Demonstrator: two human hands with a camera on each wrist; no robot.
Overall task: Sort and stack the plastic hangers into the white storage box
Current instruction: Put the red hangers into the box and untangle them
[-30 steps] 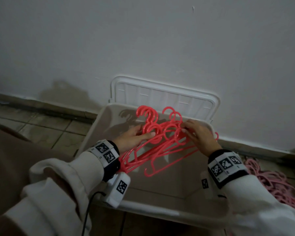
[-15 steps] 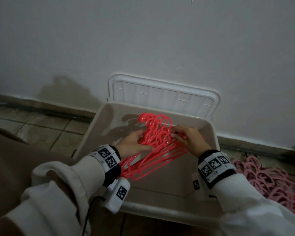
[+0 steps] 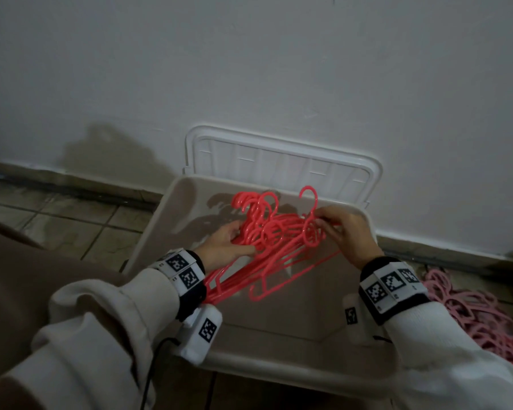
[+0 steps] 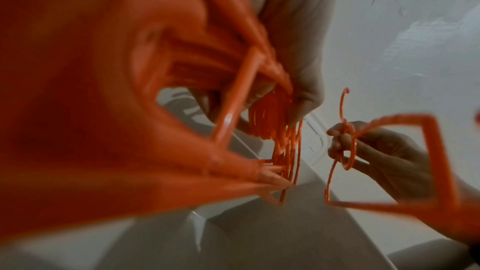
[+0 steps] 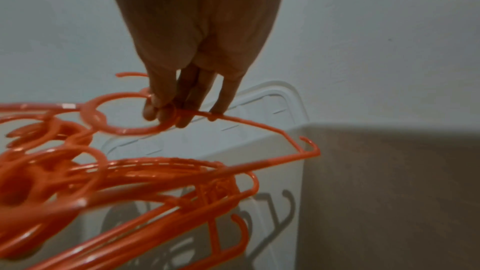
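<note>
Head view: we gripped the red hangers (image 3: 267,247) with our left hand (image 3: 222,247); our right hand (image 3: 347,232) pinched one hanger (image 3: 305,229), judged next to be aligned over the white storage box (image 3: 279,359).

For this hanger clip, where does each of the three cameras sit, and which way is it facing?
Head: worn high, looks forward and down into the white storage box; both sleeves, left hand and right hand show.
Left wrist: looks along the left hand at the bundle of red hangers; the right hand appears across.
Right wrist: looks along the right hand's fingers pinching a single hanger.
All three views share the red hangers and the box.
</note>
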